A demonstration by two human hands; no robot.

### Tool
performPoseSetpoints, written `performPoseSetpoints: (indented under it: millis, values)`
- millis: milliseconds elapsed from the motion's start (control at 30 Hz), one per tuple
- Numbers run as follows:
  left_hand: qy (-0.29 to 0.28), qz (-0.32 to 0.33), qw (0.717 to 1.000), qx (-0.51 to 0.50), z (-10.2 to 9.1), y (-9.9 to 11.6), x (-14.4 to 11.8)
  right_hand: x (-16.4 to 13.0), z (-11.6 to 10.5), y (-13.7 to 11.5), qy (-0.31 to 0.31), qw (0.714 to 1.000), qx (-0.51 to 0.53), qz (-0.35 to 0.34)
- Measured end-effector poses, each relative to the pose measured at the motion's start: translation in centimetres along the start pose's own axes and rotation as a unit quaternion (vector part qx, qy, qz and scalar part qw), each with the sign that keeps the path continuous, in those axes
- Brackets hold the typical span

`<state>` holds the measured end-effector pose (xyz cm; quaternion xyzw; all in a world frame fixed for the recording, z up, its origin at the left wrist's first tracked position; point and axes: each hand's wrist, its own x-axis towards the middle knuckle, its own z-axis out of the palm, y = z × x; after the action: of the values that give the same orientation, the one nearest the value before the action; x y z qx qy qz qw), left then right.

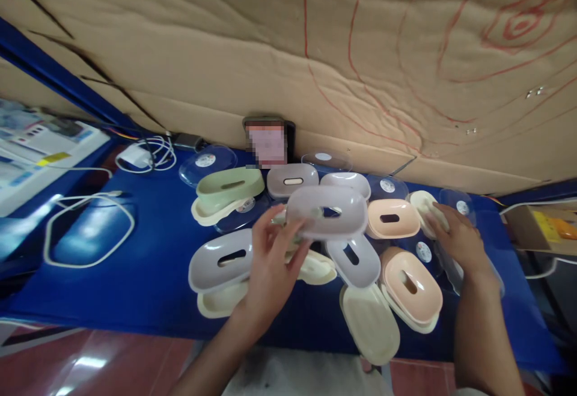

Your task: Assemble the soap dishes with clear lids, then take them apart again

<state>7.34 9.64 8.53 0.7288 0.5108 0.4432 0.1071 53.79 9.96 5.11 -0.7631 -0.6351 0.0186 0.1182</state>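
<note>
On blue table (pixel 148 276) | grey lids: 5 | peach: 2 | left hand (pixel 270 270) gripping grey lid (pixel 327 213) | right hand (pixel 457 237) on cream tray (pixel 426 207)

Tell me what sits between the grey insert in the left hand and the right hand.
In the head view, a peach slotted insert lies between the grey insert in the left hand and the right hand.

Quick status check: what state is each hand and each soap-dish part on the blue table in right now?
Left hand: gripping grey oval slotted plastic tray, lifted off the table.
Right hand: resting on cream oval plastic piece.
Peach slotted tray: seated on cream base.
Green slotted tray: stacked on cream base.
Cream oval base: overhanging table edge.
</note>
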Motion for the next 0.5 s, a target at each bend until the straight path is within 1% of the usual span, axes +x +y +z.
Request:
performPoseSetpoints:
  millis: [67,100,167,200,233,267,333,367,400,433,500]
  values:
    - [-0.001,-0.02,1.0,-0.005,0.7,0.5,2.0,0.1,-0.4,-1.5,0.021,0.999,0.03,-0.019]
    - [-0.001,-0.019,1.0,-0.008,0.9,0.6,2.6,0.0,-0.9,-2.0,0.039,0.998,0.045,-0.027]
    - [-0.004,-0.001,1.0,-0.011,1.1,1.0,3.3,-0.6,-2.1,-2.0,0.076,0.995,0.063,-0.03]
    - [-0.009,0.009,1.0,-0.01,1.0,1.1,3.2,-1.3,-2.7,-1.5,0.082,0.995,0.055,-0.021]
    - [-0.017,0.019,1.0,-0.01,0.9,1.2,3.0,-2.2,-3.2,-0.8,0.076,0.996,0.036,-0.002]
    - [-0.028,0.027,0.999,-0.009,0.6,1.3,2.5,-3.4,-3.4,0.2,0.055,0.998,0.008,0.023]
    - [-0.05,0.043,0.998,-0.008,0.0,1.5,1.2,-6.2,-3.0,2.4,0.001,0.993,-0.059,0.102]
    - [-0.06,0.052,0.997,-0.009,-0.4,1.4,0.5,-7.6,-2.5,3.4,-0.017,0.988,-0.076,0.135]
    - [-0.073,0.064,0.995,-0.01,-0.9,1.4,-0.3,-9.0,-2.0,4.3,-0.018,0.984,-0.085,0.154]
    - [-0.088,0.077,0.993,-0.011,-1.4,1.2,-1.2,-10.2,-1.4,4.9,-0.008,0.983,-0.088,0.158]
    - [-0.122,0.111,0.986,-0.015,-2.6,0.8,-2.6,-12.1,-0.9,5.5,0.05,0.988,-0.076,0.127]
